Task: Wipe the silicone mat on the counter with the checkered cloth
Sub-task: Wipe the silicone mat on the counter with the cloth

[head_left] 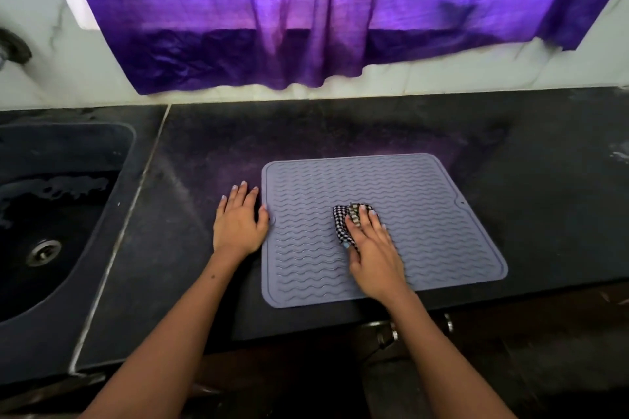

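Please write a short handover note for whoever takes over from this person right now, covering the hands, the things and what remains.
Left hand: flat on the counter beside the silicone mat, thumb touching its left edge, holding nothing.
Right hand: pressing the bunched checkered cloth onto the mat, fingers spread over it, thumb curled around its near side.
Mat: lies flat on the counter, right of the sink.
Done: wiping is under way near the mat's centre; how much has been covered cannot be told.
Left: wipe the rest of the mat, corners and edges included.
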`<move>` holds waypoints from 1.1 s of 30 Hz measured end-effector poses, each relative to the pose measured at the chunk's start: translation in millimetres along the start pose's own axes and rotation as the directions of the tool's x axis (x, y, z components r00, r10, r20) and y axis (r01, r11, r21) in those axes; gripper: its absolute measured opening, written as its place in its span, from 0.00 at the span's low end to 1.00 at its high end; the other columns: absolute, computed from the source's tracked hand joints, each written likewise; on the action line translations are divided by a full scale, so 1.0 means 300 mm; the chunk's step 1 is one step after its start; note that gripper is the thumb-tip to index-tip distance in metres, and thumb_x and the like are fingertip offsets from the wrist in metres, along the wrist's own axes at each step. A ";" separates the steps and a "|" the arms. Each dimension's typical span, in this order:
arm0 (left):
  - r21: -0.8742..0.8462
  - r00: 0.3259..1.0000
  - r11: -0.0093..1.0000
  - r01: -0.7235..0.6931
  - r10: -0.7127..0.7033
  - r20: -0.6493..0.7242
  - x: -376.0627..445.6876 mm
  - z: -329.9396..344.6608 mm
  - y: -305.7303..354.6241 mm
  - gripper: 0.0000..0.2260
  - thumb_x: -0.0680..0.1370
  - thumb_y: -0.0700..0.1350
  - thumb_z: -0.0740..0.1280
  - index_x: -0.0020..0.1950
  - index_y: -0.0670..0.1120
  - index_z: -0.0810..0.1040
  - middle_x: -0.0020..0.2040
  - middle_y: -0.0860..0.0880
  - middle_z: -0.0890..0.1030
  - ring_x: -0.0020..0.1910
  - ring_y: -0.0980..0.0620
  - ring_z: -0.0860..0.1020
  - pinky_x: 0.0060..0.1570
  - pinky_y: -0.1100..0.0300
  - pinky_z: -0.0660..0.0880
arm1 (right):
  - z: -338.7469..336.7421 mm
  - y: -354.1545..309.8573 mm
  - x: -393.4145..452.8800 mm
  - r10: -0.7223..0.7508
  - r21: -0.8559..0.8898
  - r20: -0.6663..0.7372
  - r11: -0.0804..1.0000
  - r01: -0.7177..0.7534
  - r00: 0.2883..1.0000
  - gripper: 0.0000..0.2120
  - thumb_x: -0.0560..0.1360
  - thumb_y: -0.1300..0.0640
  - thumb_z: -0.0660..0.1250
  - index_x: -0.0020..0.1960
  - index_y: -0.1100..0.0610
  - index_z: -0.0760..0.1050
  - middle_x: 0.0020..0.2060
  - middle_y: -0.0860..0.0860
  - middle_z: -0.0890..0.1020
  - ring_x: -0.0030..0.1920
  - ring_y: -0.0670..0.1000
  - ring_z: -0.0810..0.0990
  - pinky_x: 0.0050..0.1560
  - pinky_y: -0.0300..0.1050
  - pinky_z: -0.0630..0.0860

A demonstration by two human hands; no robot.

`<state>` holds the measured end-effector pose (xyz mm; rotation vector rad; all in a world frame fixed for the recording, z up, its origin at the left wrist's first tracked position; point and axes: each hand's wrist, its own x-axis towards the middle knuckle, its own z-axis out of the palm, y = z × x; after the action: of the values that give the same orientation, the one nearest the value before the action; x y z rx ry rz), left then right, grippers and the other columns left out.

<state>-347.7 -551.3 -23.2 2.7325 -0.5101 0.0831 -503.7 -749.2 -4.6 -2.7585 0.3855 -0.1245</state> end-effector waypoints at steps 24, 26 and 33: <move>0.022 1.000 1.000 -0.011 0.012 -0.026 0.001 0.012 -0.003 0.38 0.70 0.61 0.37 0.73 0.44 0.63 0.75 0.43 0.60 0.75 0.47 0.55 0.74 0.51 0.49 | 0.044 -0.150 0.038 -0.132 0.009 0.063 0.991 0.132 0.989 0.30 0.80 0.51 0.53 0.77 0.52 0.43 0.76 0.49 0.39 0.75 0.49 0.35 0.71 0.44 0.33; 0.017 0.999 1.000 -0.011 0.012 -0.032 0.000 0.010 -0.001 0.38 0.71 0.60 0.38 0.73 0.44 0.64 0.75 0.43 0.60 0.75 0.47 0.56 0.74 0.51 0.49 | 0.040 -0.143 0.037 -0.148 0.021 0.065 0.989 0.147 0.987 0.30 0.80 0.52 0.54 0.77 0.51 0.44 0.76 0.49 0.39 0.75 0.48 0.35 0.70 0.43 0.33; -0.009 1.000 1.000 0.000 -0.001 -0.026 -0.006 -0.001 0.003 0.34 0.73 0.59 0.41 0.73 0.44 0.64 0.75 0.43 0.61 0.75 0.47 0.56 0.74 0.50 0.50 | -0.054 -0.178 0.086 0.122 0.758 0.189 0.613 -0.223 0.974 0.20 0.80 0.61 0.56 0.71 0.54 0.65 0.74 0.49 0.60 0.75 0.49 0.56 0.74 0.45 0.52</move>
<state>-349.7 -551.3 -22.7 2.7188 -0.5012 0.1163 -467.7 -713.7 30.6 -1.8337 0.4344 -0.0542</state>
